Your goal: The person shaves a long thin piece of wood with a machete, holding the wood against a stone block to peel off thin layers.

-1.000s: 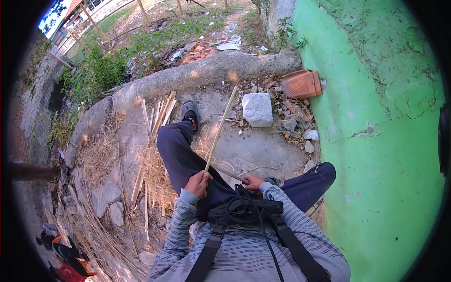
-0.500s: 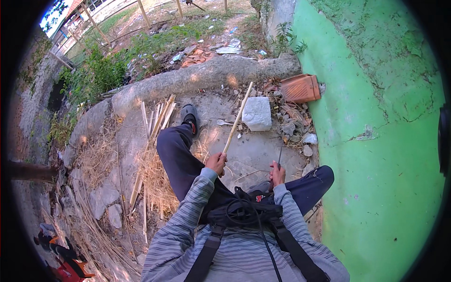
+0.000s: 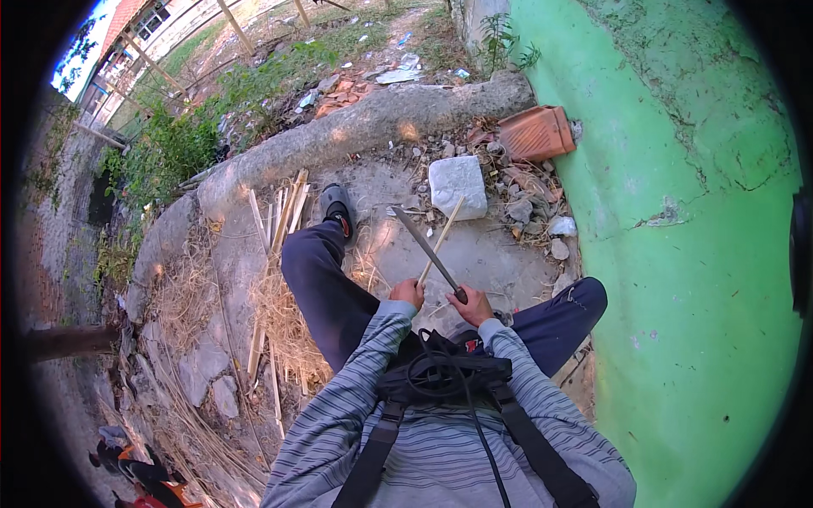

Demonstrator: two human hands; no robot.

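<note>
A pale split-bamboo strip rises from my left hand, whose fingers are wrapped around its lower end. My right hand grips the handle of a long, dark-bladed knife. The blade slants up and to the left, crossing the strip just beyond my hands; whether the two touch I cannot tell. Past the strip's tip sits a rough white block on the concrete. Both hands are above my lap, between my bent knees.
Split bamboo strips and a heap of shavings lie left of my leg. A green wall stands close on the right, with rubble and an orange hollow brick along it. A low concrete ridge crosses ahead.
The knife has swung up and left, across the bamboo strip. My left hand has shifted slightly right, and less of the strip extends beyond it. The view has turned slightly.
</note>
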